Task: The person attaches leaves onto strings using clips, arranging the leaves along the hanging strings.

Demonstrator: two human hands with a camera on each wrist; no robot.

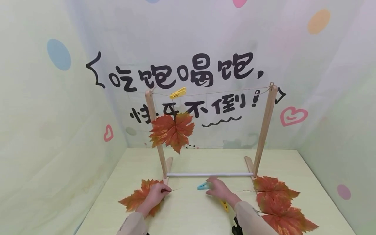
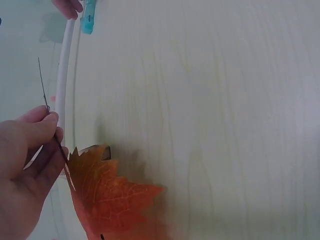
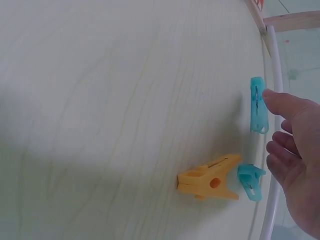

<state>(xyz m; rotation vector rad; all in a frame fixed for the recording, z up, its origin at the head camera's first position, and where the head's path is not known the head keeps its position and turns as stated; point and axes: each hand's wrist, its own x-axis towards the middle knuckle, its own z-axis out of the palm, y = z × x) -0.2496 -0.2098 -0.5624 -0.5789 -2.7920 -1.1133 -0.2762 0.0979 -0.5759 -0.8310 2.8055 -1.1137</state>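
My left hand (image 1: pixel 156 195) pinches the thin dark stem of an orange-red maple leaf (image 1: pixel 135 197). In the left wrist view the stem (image 2: pixel 60 146) passes between thumb and fingers, the leaf blade hanging below them. Over the table, my right hand (image 1: pixel 219 189) has its fingers loosely bent. Its thumb tip is at the side of a blue clothespin (image 3: pixel 258 106); whether they touch I cannot tell. A second blue clothespin (image 3: pixel 250 181) and a yellow clothespin (image 3: pixel 207 178) lie close by on the table.
A wooden stand with two posts (image 1: pixel 265 133) and a white bottom rod (image 1: pixel 210 174) carries a string (image 1: pixel 223 92). A yellow clothespin (image 1: pixel 178 93) holds a maple leaf (image 1: pixel 173 130) on it. More maple leaves (image 1: pixel 274 193) lie at the right.
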